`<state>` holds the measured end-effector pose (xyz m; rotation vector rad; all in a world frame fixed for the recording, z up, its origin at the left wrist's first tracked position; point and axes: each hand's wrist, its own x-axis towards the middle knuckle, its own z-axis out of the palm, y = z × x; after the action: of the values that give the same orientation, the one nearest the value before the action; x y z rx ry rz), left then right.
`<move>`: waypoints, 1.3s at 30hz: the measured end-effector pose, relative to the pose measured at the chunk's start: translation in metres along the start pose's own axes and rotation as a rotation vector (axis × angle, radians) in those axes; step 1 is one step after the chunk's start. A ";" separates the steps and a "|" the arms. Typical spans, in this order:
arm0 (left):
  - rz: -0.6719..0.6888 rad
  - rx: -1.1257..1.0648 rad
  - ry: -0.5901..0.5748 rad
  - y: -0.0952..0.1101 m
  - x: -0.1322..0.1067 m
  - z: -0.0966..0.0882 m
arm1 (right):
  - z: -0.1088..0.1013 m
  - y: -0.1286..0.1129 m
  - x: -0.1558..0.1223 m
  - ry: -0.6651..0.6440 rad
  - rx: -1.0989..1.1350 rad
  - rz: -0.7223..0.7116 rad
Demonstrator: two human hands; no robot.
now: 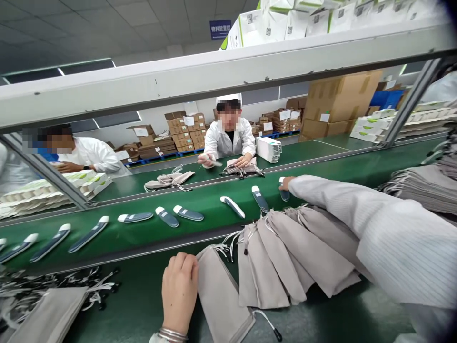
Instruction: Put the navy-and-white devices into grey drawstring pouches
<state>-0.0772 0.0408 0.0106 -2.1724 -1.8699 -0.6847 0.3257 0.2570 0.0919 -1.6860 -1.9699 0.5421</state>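
Observation:
My left hand [179, 290] rests near the bench's front edge, fingers curled down onto the left edge of a grey drawstring pouch [221, 300]. My right arm in a white sleeve reaches far across to the green conveyor belt [214, 195], where my right hand [285, 183] closes on a blue-and-white handheld device [283, 190]. Only the fingertips of that hand show. Several more of these devices [260, 198] lie in a row along the belt. A fan of grey pouches [296, 252] lies under my right arm.
Two people in white coats work on the far side of the belt; one [230, 138] handles pouches. A metal shelf rail [214, 81] crosses overhead. Stacked pouches [424, 186] sit right, another pouch pile [50, 309] left, white boxes [268, 149] and cartons [339, 102] behind.

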 end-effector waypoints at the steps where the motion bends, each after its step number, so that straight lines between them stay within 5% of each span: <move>1: 0.016 -0.013 -0.003 0.001 0.000 -0.003 | 0.005 0.002 -0.002 0.012 -0.013 0.024; 9: -0.037 -0.709 -0.005 0.012 -0.001 -0.036 | 0.013 0.006 0.016 0.122 0.001 0.082; 13: -0.090 -0.968 -0.019 0.023 0.003 -0.052 | 0.002 -0.057 0.013 0.013 0.384 -0.056; 16: -0.098 -1.050 -0.031 0.033 0.008 -0.060 | 0.007 -0.127 -0.027 -0.180 0.787 -0.266; 19: -0.083 -1.087 -0.002 0.045 0.013 -0.065 | 0.029 -0.181 -0.072 -0.223 0.843 -0.431; 22: -0.100 -1.123 0.101 0.057 0.017 -0.071 | 0.055 -0.203 -0.100 -0.269 0.784 -0.611; 26: -0.207 -1.165 0.308 0.066 0.021 -0.079 | 0.068 -0.201 -0.114 -0.645 0.477 -0.700; 28: -0.267 -1.195 0.318 0.065 0.020 -0.082 | 0.060 -0.196 -0.118 -0.769 0.277 -0.701; 31: -0.393 -1.324 0.261 0.057 0.016 -0.088 | 0.032 -0.185 -0.128 -0.763 0.028 -0.773; 33: -0.509 -1.420 0.326 0.050 0.012 -0.095 | 0.004 -0.175 -0.137 -0.741 -0.044 -0.850; 36: -0.611 -1.468 0.474 0.047 0.009 -0.105 | -0.039 -0.163 -0.151 -0.727 -0.042 -0.931; 39: -0.532 -1.461 0.408 0.049 0.007 -0.101 | -0.073 -0.156 -0.161 -0.692 0.211 -0.904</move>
<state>-0.0506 -0.0058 0.1097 -1.5675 -1.8319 -3.0164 0.2649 0.0718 0.2252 -0.3494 -2.7180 0.9848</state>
